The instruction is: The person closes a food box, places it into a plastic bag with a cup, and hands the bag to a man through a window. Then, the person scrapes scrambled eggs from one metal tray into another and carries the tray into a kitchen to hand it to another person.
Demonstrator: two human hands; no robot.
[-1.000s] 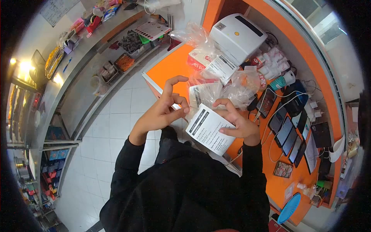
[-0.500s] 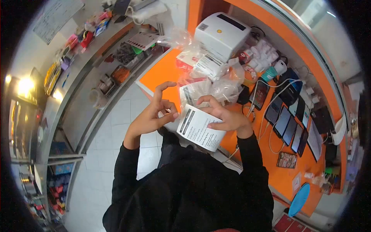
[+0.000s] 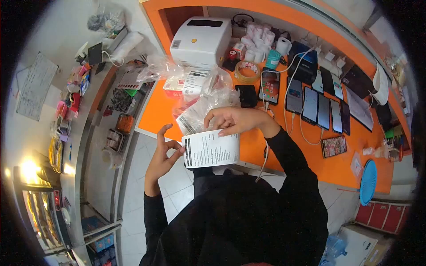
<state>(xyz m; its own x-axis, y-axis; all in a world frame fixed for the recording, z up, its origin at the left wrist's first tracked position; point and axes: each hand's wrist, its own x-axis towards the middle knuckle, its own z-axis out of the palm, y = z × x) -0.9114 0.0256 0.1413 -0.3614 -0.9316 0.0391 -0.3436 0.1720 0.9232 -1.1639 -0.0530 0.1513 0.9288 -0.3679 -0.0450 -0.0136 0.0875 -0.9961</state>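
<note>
A white printed label [image 3: 211,150] hangs in front of my body, at the orange counter's front edge. My right hand [image 3: 235,122] pinches its upper edge, with the thumb on the printed face. At the label's left edge, the thumb and a finger of my left hand [image 3: 164,155] are pressed together; whether they grip the label's corner is hard to tell. Beyond my hands, clear plastic bags [image 3: 217,95] lie on the counter with another printed label [image 3: 195,82] and red-and-white packages among them. A white label printer [image 3: 202,40] stands behind them.
On the orange counter [image 3: 284,146], several phones with cables [image 3: 317,106] lie to the right. Tape [image 3: 247,72] and paper rolls [image 3: 259,42] sit near the printer. A blue round object [image 3: 368,181] is at the far right. Metal shelving [image 3: 100,137] runs along the left.
The view has shifted, showing more of the counter's right side. The label has turned to lie more level, and my left hand's pinched fingers have come to its left edge.
</note>
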